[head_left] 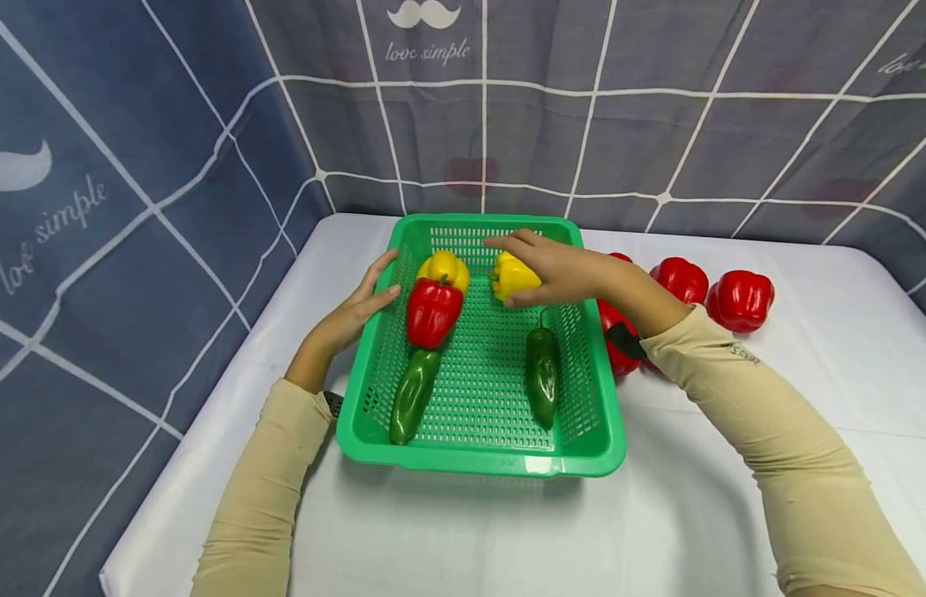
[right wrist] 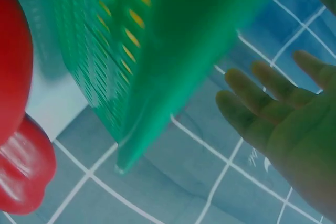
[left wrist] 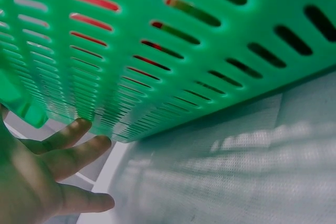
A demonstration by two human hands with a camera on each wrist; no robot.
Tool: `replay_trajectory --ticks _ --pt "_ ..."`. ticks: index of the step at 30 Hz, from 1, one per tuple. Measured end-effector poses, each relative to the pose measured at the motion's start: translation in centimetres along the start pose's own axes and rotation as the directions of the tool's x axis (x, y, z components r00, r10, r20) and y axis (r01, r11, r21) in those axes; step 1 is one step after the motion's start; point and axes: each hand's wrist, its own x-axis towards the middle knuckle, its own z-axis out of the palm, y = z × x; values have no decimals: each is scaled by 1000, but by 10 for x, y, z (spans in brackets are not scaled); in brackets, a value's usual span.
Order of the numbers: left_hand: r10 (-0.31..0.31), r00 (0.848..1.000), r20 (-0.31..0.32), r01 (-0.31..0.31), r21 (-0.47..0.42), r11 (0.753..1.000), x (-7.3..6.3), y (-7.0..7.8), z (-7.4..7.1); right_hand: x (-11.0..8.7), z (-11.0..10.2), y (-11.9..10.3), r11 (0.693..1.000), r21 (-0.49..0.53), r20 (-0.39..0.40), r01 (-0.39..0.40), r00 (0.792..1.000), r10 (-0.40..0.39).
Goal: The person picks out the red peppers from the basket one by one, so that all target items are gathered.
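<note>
A green plastic basket [head_left: 477, 458] with slotted walls sits on the table. My left hand [head_left: 351, 319] is at its left side, thumb by the rim; in the left wrist view the fingers [left wrist: 79, 156] spread loosely along the outer wall. Over the basket's right side hovers my right hand [head_left: 563, 269], fingers extended and nothing held. Below it lies a yellow bell pepper [head_left: 511, 278], partly hidden by that hand. Along the left inside are another yellow bell pepper [head_left: 448, 267], a red bell pepper [head_left: 434, 315] and a long green pepper [head_left: 415, 395]. A second green pepper [head_left: 542, 377] lies at right.
Several red bell peppers [head_left: 741, 300] are on the white tabletop [head_left: 731, 398] right of the basket, some partly behind my right forearm. One red pepper [right wrist: 26, 166] shows close by in the right wrist view. A grey-blue checked cloth [head_left: 545, 133] hangs behind and at left.
</note>
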Motion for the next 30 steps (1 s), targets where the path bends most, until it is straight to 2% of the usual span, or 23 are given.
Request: replay_trajectory --ticks 6,13,18,22,25,30 --pt "-4 1000 -5 4 5 1000 0 -2 -1 4 10 -1 1000 -1 37 13 999 -13" --pt "6 1000 0 -6 5 1000 1 -3 -1 7 22 -6 999 44 123 5 992 -10" --pt "-11 1000 -1 11 6 1000 -1 6 2 11 29 -10 999 25 154 31 987 -34" --pt "-13 1000 5 13 4 1000 -7 19 5 13 34 -12 998 45 165 37 985 -44" --pt "-7 1000 5 7 -1 1000 -9 22 6 14 37 -11 997 70 168 38 985 -49" --pt "-9 1000 -2 10 12 1000 -3 9 1 17 47 -9 994 87 194 66 978 -82"
